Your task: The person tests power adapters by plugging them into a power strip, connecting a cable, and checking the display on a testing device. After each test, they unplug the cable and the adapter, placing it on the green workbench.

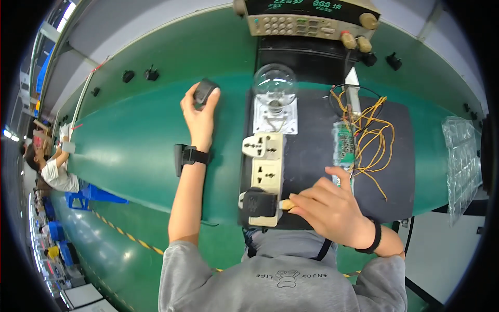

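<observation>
Out over the green bench, my left hand (199, 118) grips a small black power adapter (206, 90) between thumb and fingers. My right hand (330, 210) pinches a yellow connector (287, 204) at the side of another black power adapter (260, 203). That adapter sits on the near end of a cream power strip (267, 176). A white plug adapter (254, 146) is in the strip's far end. Beyond the strip, a clear glass bulb (274, 83) stands on a white square base (287, 122). Right of the strip lies a green circuit board (345, 144) with yellow wires (387, 136).
A dark mat (306, 156) lies under the strip and board. At the back stands a bench power supply (312, 23). Several black adapters, one of them here (151, 73), lie along the far edge. Clear plastic trays (460, 161) are at right. A co-worker (54, 171) is far left.
</observation>
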The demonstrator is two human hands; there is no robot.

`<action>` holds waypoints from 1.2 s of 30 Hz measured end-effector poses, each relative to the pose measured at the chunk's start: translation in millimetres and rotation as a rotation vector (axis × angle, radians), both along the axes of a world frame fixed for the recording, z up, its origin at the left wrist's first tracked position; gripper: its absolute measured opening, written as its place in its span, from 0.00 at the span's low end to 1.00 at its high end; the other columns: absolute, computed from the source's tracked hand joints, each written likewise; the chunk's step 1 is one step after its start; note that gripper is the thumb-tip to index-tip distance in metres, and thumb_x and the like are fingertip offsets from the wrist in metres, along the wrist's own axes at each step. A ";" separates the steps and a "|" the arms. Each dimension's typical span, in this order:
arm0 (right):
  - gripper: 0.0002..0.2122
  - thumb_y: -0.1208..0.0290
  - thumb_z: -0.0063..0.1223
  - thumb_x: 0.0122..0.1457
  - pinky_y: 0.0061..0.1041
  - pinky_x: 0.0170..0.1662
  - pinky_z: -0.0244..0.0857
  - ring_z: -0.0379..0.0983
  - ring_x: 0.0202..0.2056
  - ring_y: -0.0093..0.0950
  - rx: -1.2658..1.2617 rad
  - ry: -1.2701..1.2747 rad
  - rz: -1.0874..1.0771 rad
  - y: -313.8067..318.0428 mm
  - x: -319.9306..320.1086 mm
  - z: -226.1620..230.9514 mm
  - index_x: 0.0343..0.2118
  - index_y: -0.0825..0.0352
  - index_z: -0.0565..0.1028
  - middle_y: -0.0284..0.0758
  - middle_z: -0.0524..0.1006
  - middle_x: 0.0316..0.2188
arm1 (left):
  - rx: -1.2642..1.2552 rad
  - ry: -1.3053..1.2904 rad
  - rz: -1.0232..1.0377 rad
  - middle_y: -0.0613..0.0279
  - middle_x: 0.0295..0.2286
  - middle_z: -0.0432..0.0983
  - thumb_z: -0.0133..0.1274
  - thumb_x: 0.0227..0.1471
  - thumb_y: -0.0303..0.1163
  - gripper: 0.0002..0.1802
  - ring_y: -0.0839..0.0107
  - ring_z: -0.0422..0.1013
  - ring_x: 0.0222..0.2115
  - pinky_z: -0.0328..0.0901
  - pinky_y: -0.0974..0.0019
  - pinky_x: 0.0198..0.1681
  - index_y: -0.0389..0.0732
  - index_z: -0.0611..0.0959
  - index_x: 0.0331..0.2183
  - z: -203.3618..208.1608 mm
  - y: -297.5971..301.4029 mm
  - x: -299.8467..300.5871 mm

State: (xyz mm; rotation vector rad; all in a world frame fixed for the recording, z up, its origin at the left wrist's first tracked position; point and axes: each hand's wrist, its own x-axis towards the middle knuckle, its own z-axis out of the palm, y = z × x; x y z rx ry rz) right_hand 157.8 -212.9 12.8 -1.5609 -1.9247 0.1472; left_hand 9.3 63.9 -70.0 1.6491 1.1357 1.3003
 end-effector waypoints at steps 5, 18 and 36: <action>0.15 0.67 0.61 0.44 0.35 0.48 0.53 0.70 0.32 0.32 0.015 -0.226 -0.277 26.3 74.7 27.3 0.34 0.68 0.75 0.35 0.76 0.30 | 0.261 0.341 0.366 0.52 0.36 0.60 0.60 0.43 0.45 0.27 0.60 0.62 0.36 0.60 0.62 0.43 0.45 0.74 0.44 -24.2 58.6 -13.0; 0.39 0.55 0.64 0.36 0.49 0.54 0.43 0.65 0.49 0.41 -0.548 -0.299 -0.553 190.6 305.3 -46.0 0.54 0.60 0.62 0.43 0.72 0.44 | 0.183 0.050 0.170 0.49 0.43 0.67 0.55 0.46 0.27 0.47 0.71 0.70 0.31 0.62 0.64 0.42 0.50 0.46 0.60 -11.0 80.5 27.4; 0.35 0.81 0.57 0.40 0.26 0.48 0.61 0.67 0.40 0.26 -0.014 0.216 -0.225 39.9 142.5 47.9 0.55 0.67 0.57 0.36 0.70 0.35 | 0.139 -0.139 0.151 0.55 0.43 0.58 0.55 0.45 0.26 0.37 0.74 0.68 0.31 0.64 0.71 0.31 0.42 0.57 0.55 -17.3 56.9 5.7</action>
